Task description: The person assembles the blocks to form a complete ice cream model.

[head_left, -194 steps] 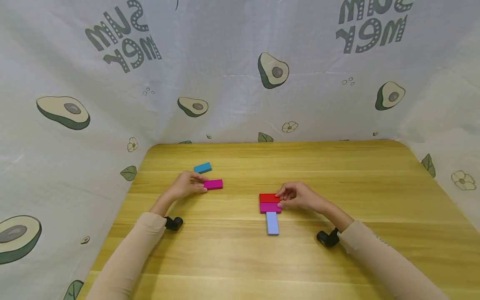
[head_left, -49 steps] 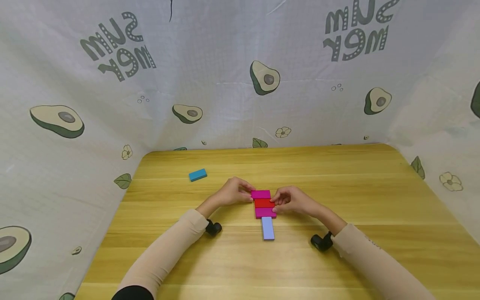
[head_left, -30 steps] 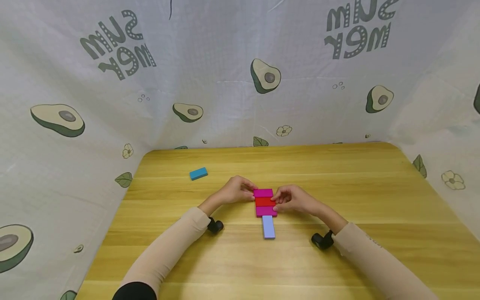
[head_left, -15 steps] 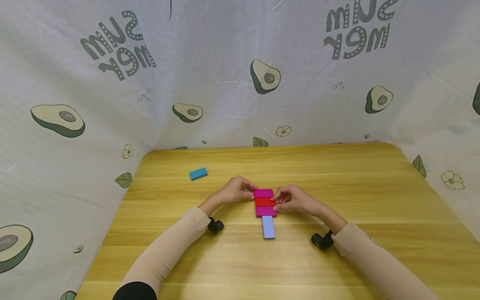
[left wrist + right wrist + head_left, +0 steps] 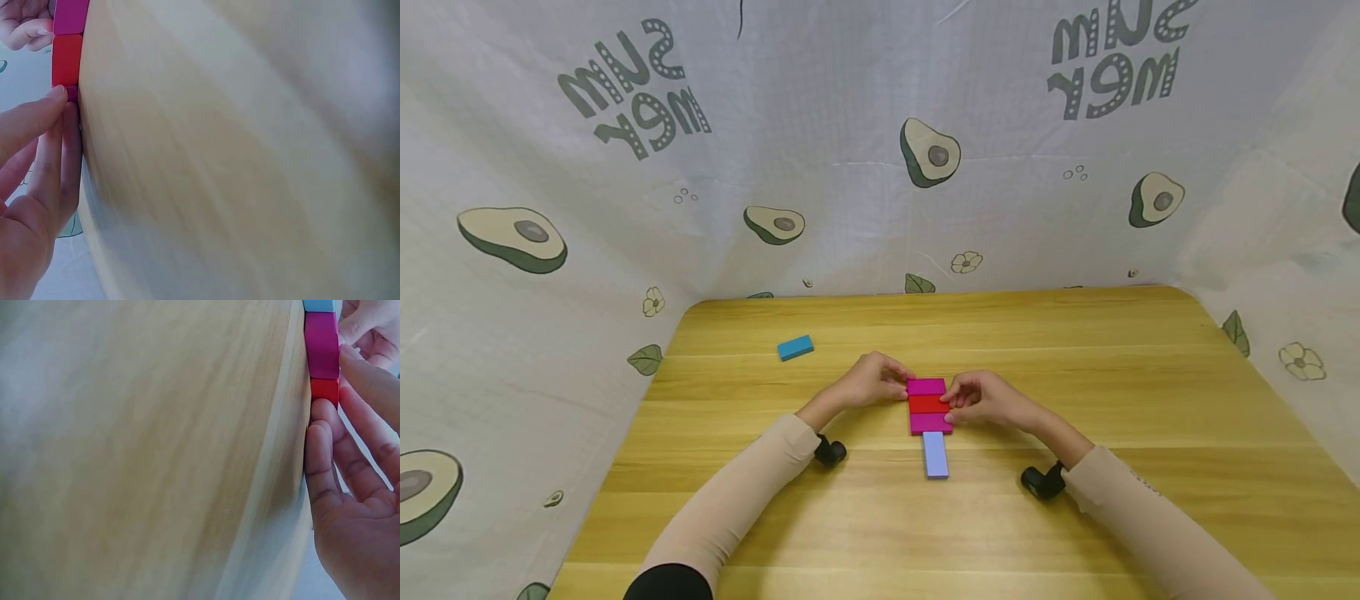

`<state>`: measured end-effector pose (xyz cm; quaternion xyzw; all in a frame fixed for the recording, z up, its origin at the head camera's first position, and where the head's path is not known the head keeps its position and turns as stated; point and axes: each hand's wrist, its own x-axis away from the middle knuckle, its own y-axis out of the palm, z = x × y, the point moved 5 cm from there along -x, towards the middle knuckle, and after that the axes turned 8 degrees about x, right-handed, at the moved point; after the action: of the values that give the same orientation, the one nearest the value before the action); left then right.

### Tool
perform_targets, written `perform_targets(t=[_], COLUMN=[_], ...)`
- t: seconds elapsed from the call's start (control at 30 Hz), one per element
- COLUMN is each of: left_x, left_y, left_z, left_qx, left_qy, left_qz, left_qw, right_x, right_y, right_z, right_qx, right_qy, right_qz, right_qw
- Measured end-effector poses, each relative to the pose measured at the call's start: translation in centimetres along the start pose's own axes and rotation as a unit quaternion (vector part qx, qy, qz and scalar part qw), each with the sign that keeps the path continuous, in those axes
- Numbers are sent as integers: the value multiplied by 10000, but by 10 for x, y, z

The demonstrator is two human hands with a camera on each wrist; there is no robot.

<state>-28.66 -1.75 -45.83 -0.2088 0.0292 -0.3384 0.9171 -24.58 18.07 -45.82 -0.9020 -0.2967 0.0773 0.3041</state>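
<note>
At frame centre, the left hand (image 5: pixel 872 382) pinches the left end of the upper magenta block (image 5: pixel 927 387), which abuts the red block (image 5: pixel 927 404). The right hand (image 5: pixel 988 396) pinches the right ends of the red block and the lower magenta block (image 5: pixel 929 424). Caution: unequal pressure between the hands may skew the row or part a seam. Excess force toward the lower frame may displace the periwinkle block (image 5: pixel 936 455), which no hand steadies. Fingertips dragging at release may shift a block. The blue block (image 5: pixel 795 347), upper left, lies clear; disturbance is unlikely.
</note>
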Motion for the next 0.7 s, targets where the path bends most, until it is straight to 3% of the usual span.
perform_targets(t=[0.27,0.43,0.7], left_x=[-1,0,2], left_y=[-2,-4,-11], left_z=[-3,-3,-4], left_qx=[33,84,256], left_qy=[5,47,-48], left_qz=[-61,-81,39], left_qw=[10000,9999,9997], right_x=[-1,-1,-2], right_y=[-1,-4,-4], right_z=[-2,-3,0], right_qx=[84,178,261], right_qy=[-109,-119,167], right_qz=[13,231,482], right_qw=[9999,9995,9984])
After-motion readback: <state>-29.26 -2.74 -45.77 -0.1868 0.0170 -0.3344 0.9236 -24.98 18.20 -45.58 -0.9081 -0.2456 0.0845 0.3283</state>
